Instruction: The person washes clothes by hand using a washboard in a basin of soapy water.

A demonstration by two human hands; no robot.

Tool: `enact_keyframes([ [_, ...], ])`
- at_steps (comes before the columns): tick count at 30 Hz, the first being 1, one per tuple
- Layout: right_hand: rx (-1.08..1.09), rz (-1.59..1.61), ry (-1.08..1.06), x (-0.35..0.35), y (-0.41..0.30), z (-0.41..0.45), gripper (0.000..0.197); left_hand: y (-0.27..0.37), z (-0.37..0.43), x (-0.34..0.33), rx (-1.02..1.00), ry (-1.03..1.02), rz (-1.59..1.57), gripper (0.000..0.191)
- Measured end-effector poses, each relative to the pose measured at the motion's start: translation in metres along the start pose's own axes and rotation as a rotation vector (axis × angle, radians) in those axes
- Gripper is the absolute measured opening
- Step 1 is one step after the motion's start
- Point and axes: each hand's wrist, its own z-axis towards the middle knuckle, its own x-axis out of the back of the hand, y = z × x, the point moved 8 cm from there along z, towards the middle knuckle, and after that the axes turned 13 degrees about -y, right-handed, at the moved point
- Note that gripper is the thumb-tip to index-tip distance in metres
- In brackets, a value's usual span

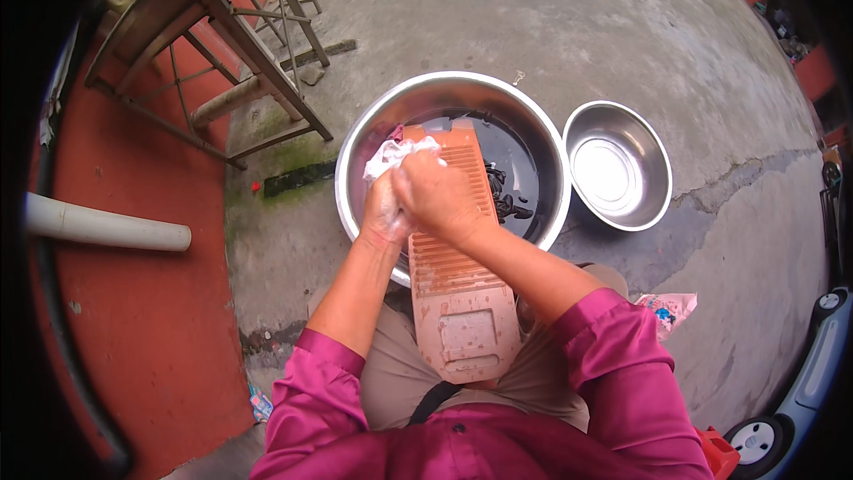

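Note:
My left hand (385,208) and my right hand (433,192) press together over the washboard, both closed on a wet white cloth (398,153). Some of the cloth bulges out beyond my fingers; the part between my palms is hidden. Whitish suds show on my left wrist. The ridged orange-brown washboard (460,265) leans from my lap into a large metal basin (561,203). Dark water fills the basin's bottom, with black cloth (510,205) soaking right of the board. A bit of maroon cloth (397,133) shows at the board's far left.
A smaller metal basin (616,210) stands against the large one on the right. A metal-legged stand (220,7) is at upper left, near a white pipe (113,223) by the red wall. A pink packet (673,312) lies at right. A blue toy car (793,387) sits lower right.

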Motion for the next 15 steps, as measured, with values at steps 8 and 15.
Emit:
enact_keyframes([
  [8, 0.028, 0.065, -0.077, -0.003, -0.027, -0.004, 0.024, 0.009, 0.005, 0.003, 0.024, -0.161, -0.025, 0.030],
  [15, -0.270, 0.198, 0.251, 0.038, 0.089, 0.023, 0.031, -0.010, 0.005, -0.011, 0.026, -0.028, -0.002, 0.027],
])
